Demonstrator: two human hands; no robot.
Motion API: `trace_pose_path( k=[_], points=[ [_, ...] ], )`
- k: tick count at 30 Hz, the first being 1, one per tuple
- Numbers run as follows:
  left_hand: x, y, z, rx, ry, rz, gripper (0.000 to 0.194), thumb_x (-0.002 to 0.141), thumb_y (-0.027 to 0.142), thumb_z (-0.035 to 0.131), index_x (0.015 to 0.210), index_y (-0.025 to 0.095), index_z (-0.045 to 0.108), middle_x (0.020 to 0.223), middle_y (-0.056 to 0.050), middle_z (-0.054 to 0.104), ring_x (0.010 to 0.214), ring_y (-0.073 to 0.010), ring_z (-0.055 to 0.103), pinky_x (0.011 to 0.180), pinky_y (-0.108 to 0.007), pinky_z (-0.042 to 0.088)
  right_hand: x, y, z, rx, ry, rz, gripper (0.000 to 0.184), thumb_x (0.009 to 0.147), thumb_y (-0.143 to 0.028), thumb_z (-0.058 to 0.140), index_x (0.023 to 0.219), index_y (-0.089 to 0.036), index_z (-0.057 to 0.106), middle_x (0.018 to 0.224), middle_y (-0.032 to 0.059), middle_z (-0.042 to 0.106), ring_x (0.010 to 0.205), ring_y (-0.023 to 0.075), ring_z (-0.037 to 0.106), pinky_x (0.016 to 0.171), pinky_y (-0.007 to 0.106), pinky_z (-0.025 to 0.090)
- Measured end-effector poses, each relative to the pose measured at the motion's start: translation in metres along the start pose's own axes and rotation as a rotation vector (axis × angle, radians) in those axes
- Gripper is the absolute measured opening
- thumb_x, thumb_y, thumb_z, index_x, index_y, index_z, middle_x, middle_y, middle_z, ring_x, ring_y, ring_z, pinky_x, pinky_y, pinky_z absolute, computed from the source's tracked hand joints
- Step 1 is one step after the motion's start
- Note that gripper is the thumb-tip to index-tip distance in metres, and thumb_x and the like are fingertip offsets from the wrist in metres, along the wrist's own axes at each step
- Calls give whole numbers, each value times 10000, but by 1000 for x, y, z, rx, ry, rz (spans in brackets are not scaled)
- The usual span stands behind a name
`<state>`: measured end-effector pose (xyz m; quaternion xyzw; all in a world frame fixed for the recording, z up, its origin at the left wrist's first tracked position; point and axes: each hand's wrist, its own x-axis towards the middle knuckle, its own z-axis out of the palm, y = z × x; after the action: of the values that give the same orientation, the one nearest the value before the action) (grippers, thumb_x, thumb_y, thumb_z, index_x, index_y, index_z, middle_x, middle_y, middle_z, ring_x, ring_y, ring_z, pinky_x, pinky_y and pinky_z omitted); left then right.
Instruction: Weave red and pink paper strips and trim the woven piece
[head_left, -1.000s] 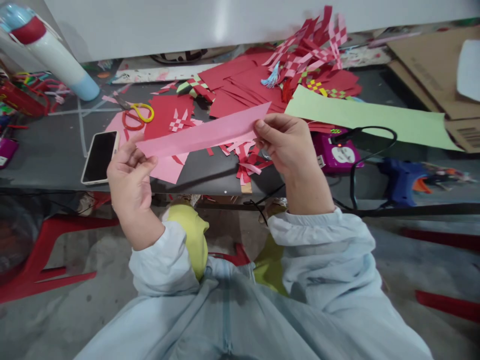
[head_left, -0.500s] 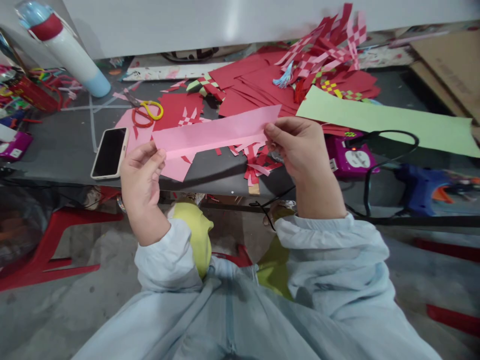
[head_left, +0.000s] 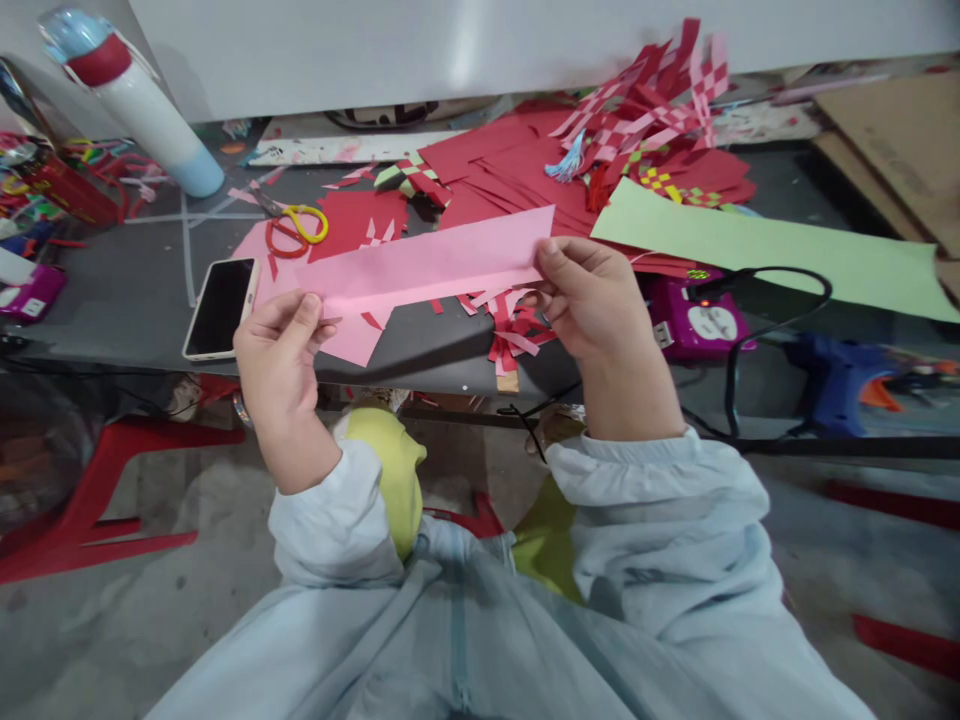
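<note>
A long strip of pink paper is stretched between my two hands, above the front of the dark table. My left hand pinches its left end between thumb and fingers. At the other end, my right hand grips the strip the same way. A crease runs lengthwise near the strip's lower edge. Beneath it lie another pink sheet and red and pink paper scraps. Just left of my left hand rests a phone, and beyond it are scissors with yellow and orange handles.
Red paper sheets and woven red-pink strips are heaped at the back. A light green sheet lies right of them, near a purple power box with a black cable. A blue glue gun and a bottle flank the table.
The right end of the pink strip has dipped slightly, and the fingers of both hands have shifted a little on its ends. Otherwise the scene looks much the same.
</note>
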<state>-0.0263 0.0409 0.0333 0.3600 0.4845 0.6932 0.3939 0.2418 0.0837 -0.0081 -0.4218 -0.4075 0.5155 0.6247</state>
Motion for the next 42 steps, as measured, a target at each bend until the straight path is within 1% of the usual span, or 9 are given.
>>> trace_pose_path(
  k=[5, 9, 14, 17, 22, 25, 32, 37, 42],
  points=[
    [-2, 3, -1, -48, -29, -49, 303, 493, 306, 940, 686, 199, 733, 613, 47, 671, 519, -55, 620, 530, -158, 541, -1, -4, 2, 49, -11, 50, 259, 680, -432, 847, 746, -228, 701, 573, -78, 497, 462, 35, 426, 493, 190, 520],
    [-1, 5, -2, -77, -24, -108, 292, 486, 272, 923, 666, 194, 706, 596, 51, 658, 502, -59, 614, 522, -171, 548, -1, -9, 3, 69, -37, 76, 285, 654, -433, 860, 742, -221, 691, 577, -77, 517, 456, 32, 432, 472, 177, 515],
    [-1, 6, -3, -127, 25, -140, 207, 543, 239, 838, 645, 209, 660, 581, 59, 638, 507, -66, 604, 470, -175, 518, -1, -12, 0, 4, -88, 78, 253, 722, -431, 808, 745, -227, 661, 545, -86, 461, 438, 35, 439, 468, 174, 518],
    [-1, 6, -5, -161, 21, -161, 198, 544, 199, 806, 631, 219, 629, 594, 57, 638, 552, -78, 607, 470, -187, 513, -2, -13, -1, -7, -112, 75, 265, 714, -438, 810, 733, -224, 654, 561, -79, 492, 446, 32, 462, 459, 163, 507],
    [-2, 9, -7, -136, -14, -142, 178, 564, 181, 761, 612, 216, 593, 541, 54, 527, 526, -75, 526, 465, -199, 492, -3, -15, 0, 13, -114, 83, 276, 679, -432, 835, 688, -221, 656, 585, -65, 555, 463, 39, 499, 439, 169, 493],
    [-2, 11, -5, -115, -30, -135, 189, 543, 207, 752, 593, 217, 569, 564, 49, 518, 540, -82, 532, 482, -199, 489, -3, -16, 0, 13, -124, 75, 275, 675, -427, 840, 675, -221, 658, 581, -63, 563, 463, 41, 501, 434, 173, 486],
    [-1, 12, -3, -146, 55, -147, 192, 538, 194, 707, 600, 229, 529, 586, 54, 542, 576, -89, 525, 521, -217, 476, -7, -20, 2, -9, -168, 72, 230, 682, -372, 826, 647, -222, 655, 519, -66, 525, 435, 42, 485, 410, 172, 467],
    [1, 12, -4, -136, 62, -141, 224, 568, 204, 689, 693, 232, 506, 647, 57, 546, 614, -86, 531, 545, -231, 449, -10, -24, 6, 4, -195, 111, 241, 628, -367, 840, 616, -219, 651, 502, -57, 561, 392, 49, 483, 368, 187, 434],
    [3, 10, -5, -112, 89, -127, 233, 585, 213, 692, 692, 232, 486, 614, 56, 504, 590, -82, 508, 544, -225, 438, -11, -25, 8, -43, -215, 105, 258, 666, -375, 827, 623, -222, 624, 496, -57, 545, 398, 58, 487, 370, 197, 412]
  ],
)
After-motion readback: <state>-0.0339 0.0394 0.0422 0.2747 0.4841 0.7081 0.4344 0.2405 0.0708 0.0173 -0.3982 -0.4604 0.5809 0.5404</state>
